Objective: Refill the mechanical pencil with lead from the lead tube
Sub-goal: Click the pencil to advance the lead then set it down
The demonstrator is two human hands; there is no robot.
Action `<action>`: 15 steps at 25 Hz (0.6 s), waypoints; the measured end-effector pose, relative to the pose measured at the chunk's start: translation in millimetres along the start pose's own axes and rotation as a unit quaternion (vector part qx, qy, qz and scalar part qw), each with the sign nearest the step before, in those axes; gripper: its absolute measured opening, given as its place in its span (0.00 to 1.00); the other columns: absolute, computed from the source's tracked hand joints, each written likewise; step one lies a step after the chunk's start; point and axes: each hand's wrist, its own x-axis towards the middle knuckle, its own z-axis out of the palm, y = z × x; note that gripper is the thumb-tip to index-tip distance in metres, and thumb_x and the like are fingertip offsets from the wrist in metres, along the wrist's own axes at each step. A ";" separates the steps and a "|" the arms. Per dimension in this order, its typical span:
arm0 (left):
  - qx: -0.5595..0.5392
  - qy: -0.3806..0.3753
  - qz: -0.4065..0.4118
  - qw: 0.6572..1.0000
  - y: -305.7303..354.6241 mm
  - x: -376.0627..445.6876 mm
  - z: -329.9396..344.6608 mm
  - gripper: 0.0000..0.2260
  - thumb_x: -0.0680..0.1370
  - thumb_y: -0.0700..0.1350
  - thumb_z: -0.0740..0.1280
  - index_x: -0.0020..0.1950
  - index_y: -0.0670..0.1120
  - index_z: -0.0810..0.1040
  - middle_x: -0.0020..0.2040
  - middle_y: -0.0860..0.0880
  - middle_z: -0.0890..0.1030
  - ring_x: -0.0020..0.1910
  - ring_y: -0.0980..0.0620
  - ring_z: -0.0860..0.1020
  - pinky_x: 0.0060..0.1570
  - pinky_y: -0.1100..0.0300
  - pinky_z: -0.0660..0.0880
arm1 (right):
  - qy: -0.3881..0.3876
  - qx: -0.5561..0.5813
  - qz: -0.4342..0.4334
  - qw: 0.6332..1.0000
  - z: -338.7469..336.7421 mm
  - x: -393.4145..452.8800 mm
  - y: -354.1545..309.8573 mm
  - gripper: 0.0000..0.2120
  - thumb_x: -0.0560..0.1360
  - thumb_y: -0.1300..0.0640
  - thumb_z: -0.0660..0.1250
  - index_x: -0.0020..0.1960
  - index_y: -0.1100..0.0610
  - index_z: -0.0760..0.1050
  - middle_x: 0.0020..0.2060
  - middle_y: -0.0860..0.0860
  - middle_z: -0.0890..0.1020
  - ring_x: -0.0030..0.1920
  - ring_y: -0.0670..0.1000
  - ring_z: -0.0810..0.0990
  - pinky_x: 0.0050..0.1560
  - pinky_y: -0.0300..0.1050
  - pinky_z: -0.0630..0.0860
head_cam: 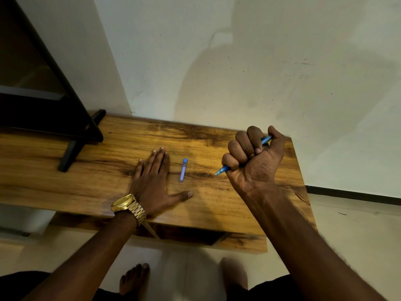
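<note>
A blue mechanical pencil (pixel 223 169) is gripped in the fist of my right hand (pixel 255 158), raised over the right part of the wooden table (pixel 108 170). Its tip points down and left, and its back end (pixel 266 140) sticks out by my thumb. The small blue lead tube (pixel 183 170) lies flat on the table between my hands, touched by neither. My left hand (pixel 153 181) rests palm down on the table just left of the tube, fingers spread, with a gold watch on the wrist.
A black stand (pixel 71 148) with a dark panel occupies the table's far left. A pale wall runs along the back edge. The table's right edge (pixel 303 185) lies just beyond my right hand. My bare feet (pixel 134 279) are on the tiled floor below.
</note>
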 end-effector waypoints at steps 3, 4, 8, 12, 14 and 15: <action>-0.001 0.001 0.000 1.000 0.6 -0.3 -0.2 0.65 0.66 0.89 0.49 0.89 0.46 0.43 0.89 0.49 0.39 0.88 0.48 0.41 0.86 0.37 0.49 | 0.004 0.001 0.001 1.000 0.5 -0.7 0.3 0.30 0.86 0.35 0.48 0.30 0.51 0.56 0.25 0.46 0.55 0.24 0.46 0.51 0.27 0.37 0.50; 0.000 0.000 -0.001 1.000 0.7 -0.3 -0.2 0.65 0.66 0.89 0.49 0.89 0.46 0.43 0.89 0.49 0.39 0.88 0.48 0.41 0.86 0.37 0.49 | 0.004 -0.001 0.000 1.000 0.4 -0.7 0.1 0.30 0.86 0.36 0.47 0.30 0.51 0.56 0.25 0.46 0.55 0.24 0.46 0.51 0.27 0.37 0.50; 0.003 0.000 -0.003 1.000 0.7 -0.3 0.4 0.65 0.65 0.90 0.49 0.89 0.46 0.43 0.89 0.49 0.38 0.88 0.48 0.41 0.85 0.37 0.49 | -0.004 0.004 -0.002 1.000 0.7 -0.8 0.1 0.29 0.86 0.38 0.46 0.31 0.51 0.56 0.25 0.46 0.55 0.24 0.46 0.52 0.28 0.37 0.50; 0.000 0.000 -0.002 1.000 -0.4 0.3 1.5 0.65 0.65 0.90 0.49 0.89 0.46 0.42 0.89 0.49 0.38 0.88 0.49 0.40 0.85 0.37 0.49 | -0.019 0.016 0.002 1.000 1.4 -2.3 0.5 0.30 0.84 0.33 0.49 0.31 0.51 0.56 0.25 0.46 0.56 0.24 0.46 0.52 0.28 0.37 0.50; 0.001 0.006 -0.002 1.000 -1.0 0.3 2.6 0.65 0.65 0.90 0.49 0.89 0.46 0.42 0.89 0.49 0.39 0.88 0.48 0.41 0.85 0.37 0.49 | -0.018 0.012 -0.001 1.000 0.9 -1.9 -0.3 0.29 0.85 0.37 0.45 0.31 0.51 0.57 0.25 0.46 0.56 0.24 0.46 0.52 0.28 0.37 0.50; 0.001 0.008 -0.001 1.000 -1.2 0.3 3.0 0.65 0.66 0.89 0.49 0.89 0.46 0.42 0.89 0.49 0.39 0.88 0.48 0.41 0.85 0.37 0.49 | -0.016 0.011 -0.002 1.000 0.8 -1.8 -1.0 0.28 0.85 0.39 0.44 0.31 0.51 0.57 0.25 0.46 0.56 0.24 0.46 0.52 0.28 0.37 0.50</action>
